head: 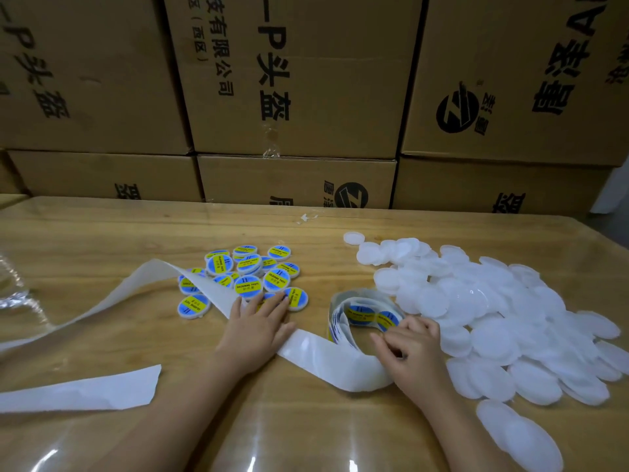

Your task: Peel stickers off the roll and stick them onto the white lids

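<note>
Glossy wooden table — left hand flat on slick backing strip, right hand pinching the coiled sticker roll.

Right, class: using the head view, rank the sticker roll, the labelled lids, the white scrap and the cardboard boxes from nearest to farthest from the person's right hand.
1. Sticker roll, pinched by the right hand.
2. Labelled lids, to its left on the table.
3. White scrap, near the table's far edge.
4. Cardboard boxes, stacked behind the table.
</note>
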`<state>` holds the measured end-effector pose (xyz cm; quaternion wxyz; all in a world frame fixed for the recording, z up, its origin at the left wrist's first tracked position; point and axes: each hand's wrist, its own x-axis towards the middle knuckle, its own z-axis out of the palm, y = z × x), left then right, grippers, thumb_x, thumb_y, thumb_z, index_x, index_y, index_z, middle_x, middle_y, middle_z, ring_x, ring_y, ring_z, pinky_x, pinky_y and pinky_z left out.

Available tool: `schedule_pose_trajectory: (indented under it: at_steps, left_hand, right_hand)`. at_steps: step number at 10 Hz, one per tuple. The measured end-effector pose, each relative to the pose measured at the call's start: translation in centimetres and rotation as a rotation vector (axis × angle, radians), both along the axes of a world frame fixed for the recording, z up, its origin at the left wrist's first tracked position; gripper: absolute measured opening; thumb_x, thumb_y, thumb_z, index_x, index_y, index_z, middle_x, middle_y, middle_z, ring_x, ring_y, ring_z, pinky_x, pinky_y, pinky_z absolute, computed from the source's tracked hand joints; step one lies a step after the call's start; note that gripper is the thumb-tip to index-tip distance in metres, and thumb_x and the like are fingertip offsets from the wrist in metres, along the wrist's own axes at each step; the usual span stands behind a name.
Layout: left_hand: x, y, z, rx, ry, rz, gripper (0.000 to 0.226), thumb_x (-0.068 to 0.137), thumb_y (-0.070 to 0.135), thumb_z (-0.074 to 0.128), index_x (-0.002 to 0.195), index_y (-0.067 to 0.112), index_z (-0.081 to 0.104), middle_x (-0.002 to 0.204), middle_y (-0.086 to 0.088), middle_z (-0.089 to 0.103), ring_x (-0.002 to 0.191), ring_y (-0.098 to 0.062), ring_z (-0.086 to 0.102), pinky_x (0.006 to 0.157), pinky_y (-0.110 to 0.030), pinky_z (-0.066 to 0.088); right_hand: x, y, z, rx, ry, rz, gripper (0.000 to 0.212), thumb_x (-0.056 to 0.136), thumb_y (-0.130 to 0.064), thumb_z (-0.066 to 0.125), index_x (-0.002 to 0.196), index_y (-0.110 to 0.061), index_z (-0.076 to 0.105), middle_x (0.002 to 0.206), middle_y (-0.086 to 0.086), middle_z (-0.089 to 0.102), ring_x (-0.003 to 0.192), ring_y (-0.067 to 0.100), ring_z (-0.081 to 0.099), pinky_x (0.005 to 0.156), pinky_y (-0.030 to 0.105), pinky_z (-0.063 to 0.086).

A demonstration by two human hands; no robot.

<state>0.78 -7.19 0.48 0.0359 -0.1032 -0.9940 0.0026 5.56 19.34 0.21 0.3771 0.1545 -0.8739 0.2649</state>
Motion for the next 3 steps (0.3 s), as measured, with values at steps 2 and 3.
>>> schedule_pose_trajectory:
  at_steps: [2,3]
  left_hand:
    - [2.8,2.1,1.6,0.208,0.21,-0.049,0.046,0.097,0.048,0.028,0.124,0.021,0.055,0.137,-0.004,0.047,0.126,-0.022,0.043,0.099,-0.037,0.033]
    - [6.9,5.8,1.5,0.514,0.404,-0.333,0.026,0.089,0.039,0.041,0.071,0.023,0.052,0.074,0.003,0.054,0.066,-0.018,0.056,0.058,-0.028,0.04]
  right_hand:
    - [0.5,1.1,1.0,-0.18,-0.093,0.056,0.046,0.081,-0.037,0.049,0.045,-0.01,0.041,0.045,-0.014,0.037,0.063,0.006,0.046,0.085,0.032,0.032]
    - [0.7,1.3,2.3,-0.699,-0.178,0.064,0.043,0.079,-0.045,0.041,0.049,-0.017,0.055,0.062,-0.004,0.06,0.07,0.002,0.053,0.075,0.023,0.039]
